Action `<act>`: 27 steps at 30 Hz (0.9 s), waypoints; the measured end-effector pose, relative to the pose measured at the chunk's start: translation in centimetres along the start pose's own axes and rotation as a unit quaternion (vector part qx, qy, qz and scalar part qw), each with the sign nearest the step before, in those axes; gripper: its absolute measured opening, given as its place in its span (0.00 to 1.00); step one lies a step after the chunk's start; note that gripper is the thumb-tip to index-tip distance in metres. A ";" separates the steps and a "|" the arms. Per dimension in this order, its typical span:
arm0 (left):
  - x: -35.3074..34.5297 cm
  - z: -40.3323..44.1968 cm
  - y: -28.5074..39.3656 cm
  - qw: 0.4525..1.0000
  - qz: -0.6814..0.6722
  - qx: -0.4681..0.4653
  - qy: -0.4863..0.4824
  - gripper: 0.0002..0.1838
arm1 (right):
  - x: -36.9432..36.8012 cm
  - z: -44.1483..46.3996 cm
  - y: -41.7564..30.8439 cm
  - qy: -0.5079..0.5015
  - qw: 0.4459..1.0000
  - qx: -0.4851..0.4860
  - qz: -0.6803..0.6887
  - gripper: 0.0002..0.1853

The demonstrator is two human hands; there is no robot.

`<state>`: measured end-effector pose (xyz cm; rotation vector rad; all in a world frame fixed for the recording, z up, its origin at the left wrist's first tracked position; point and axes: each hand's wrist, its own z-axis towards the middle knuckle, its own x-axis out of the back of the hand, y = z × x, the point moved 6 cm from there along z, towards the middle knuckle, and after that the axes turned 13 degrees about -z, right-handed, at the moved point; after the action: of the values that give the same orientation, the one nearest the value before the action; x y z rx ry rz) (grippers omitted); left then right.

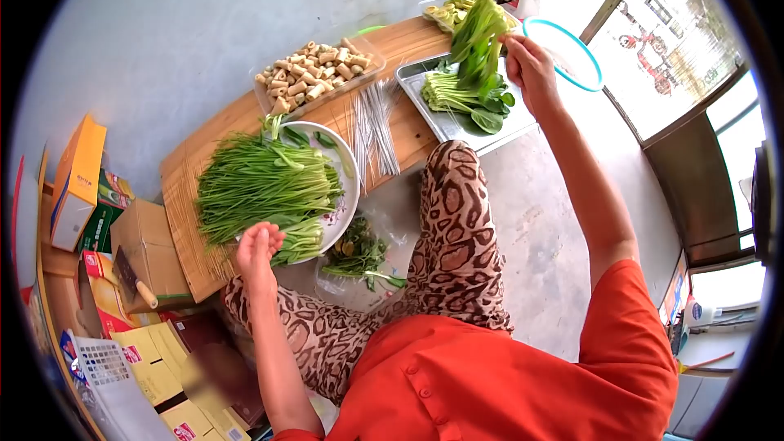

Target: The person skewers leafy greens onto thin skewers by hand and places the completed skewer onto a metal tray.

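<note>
My right hand point(532, 65) is closed at the upper right, holding up a bunch of leafy greens point(479, 33). Beneath that bunch, more greens with pale stalks point(451, 93) lie in a metal tray point(415, 82). My left hand point(260, 251) has its fingers curled together at the near edge of a white plate point(349, 196); whatever they pinch, if anything, is hidden. Thin green stems like chives point(253, 184) pile high on the plate, with pale-stalked greens point(300, 242) right beside my left fingers. Thin skewers point(376, 126) lie between plate and tray.
A clear container of short tan pieces point(310, 73) and another of sliced vegetables point(447, 15) stand along the wall side of the wooden board point(184, 167). A knife point(136, 282) rests by a cardboard box point(151, 245). Below the plate sits a bag of greens point(357, 251).
</note>
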<state>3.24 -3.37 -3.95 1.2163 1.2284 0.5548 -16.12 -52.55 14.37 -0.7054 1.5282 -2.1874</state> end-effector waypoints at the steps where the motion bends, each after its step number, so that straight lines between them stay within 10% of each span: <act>1: 0.2 -0.1 -0.8 1.000 0.003 0.010 0.009 0.09 | 0.6 1.3 0.3 0.019 0.999 0.019 -0.034 0.11; 11: -0.6 -3.5 -7.7 0.992 0.082 0.086 0.032 0.08 | -5.8 4.3 24.3 -0.013 0.880 0.051 -0.472 0.13; 21: 1.1 -5.0 -8.8 0.985 0.109 0.113 0.067 0.09 | -4.6 4.6 20.6 0.058 0.884 0.057 -0.460 0.11; 27: 0.4 -5.1 -9.1 0.981 0.151 0.106 0.054 0.09 | 4.8 8.6 18.8 0.146 0.973 -0.004 -0.179 0.11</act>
<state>-3.72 -4.00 -11.75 1.5863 1.2244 0.7326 -14.36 -68.08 0.04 -0.7348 1.6543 -2.6538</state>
